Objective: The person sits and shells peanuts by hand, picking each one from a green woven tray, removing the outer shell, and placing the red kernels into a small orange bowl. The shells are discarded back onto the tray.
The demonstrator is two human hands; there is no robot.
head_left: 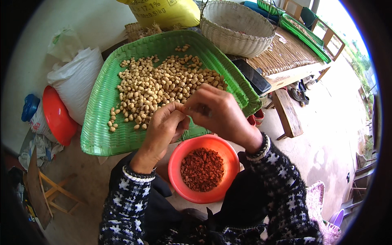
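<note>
My left hand (pixel 168 122) and my right hand (pixel 214 110) meet at the fingertips above the near edge of a green woven plastic tray (pixel 101 134). Their fingers are pinched together, and whatever is between them is too small or hidden to tell. Unshelled peanuts (pixel 159 82) lie heaped in the middle of the tray. Below my hands, between my knees, a red plastic basin (pixel 174 162) holds reddish shelled peanut kernels (pixel 202 170).
A phone (pixel 252 76) lies right of the tray, near a wicker basket (pixel 239 27) and a wooden bench (pixel 286 113). A white sack (pixel 78 82) and a red bowl (pixel 58 116) stand left. A yellow sack (pixel 165 13) is behind; a wooden folding stool (pixel 55 193) is lower left.
</note>
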